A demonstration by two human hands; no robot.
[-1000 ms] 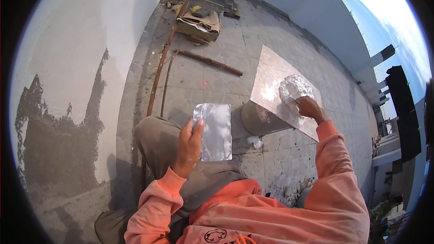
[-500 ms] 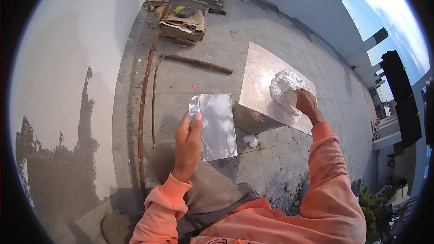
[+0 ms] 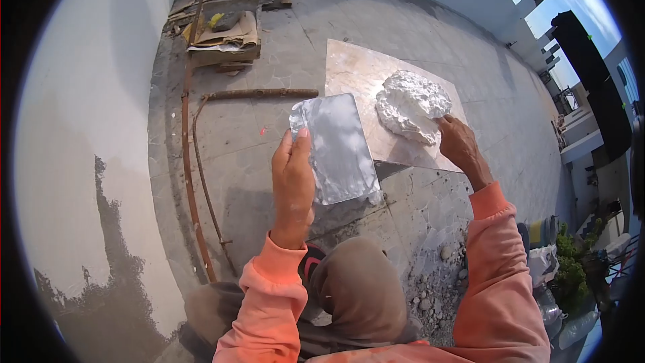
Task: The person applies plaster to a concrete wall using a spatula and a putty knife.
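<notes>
The fingers (image 3: 303, 134) of the left hand (image 3: 293, 178) pinch a flat metal sheet (image 3: 338, 148) along its left side, the thumb on the face towards the camera and the others behind. The sheet is held up and slightly tilted, its pale grey surface smeared and streaked. In this view it overlaps the left edge of a square, light-coloured board (image 3: 349, 67).

The right hand (image 3: 462, 148) is at the right side of that board, its fingers curled closed, with the fingertips at the lower right edge of a thick white mound of paste (image 3: 410, 104). Whether they grip something there cannot be told. The mound sits on the board, right of the sheet, rough and lumpy on top.

Below the hands, the wearer's knee (image 3: 363, 282) shows between the two orange sleeves (image 3: 272, 296), with grey rubble (image 3: 430, 296) scattered to its right. Left of the board, a short rusty pipe (image 3: 262, 93) lies on the tiled floor (image 3: 289, 47), near a long rusty pole (image 3: 187, 128). Beyond them is a box (image 3: 225, 54) with cardboard on it. A white wall (image 3: 74, 128) with rough grey patches rises at the left.
</notes>
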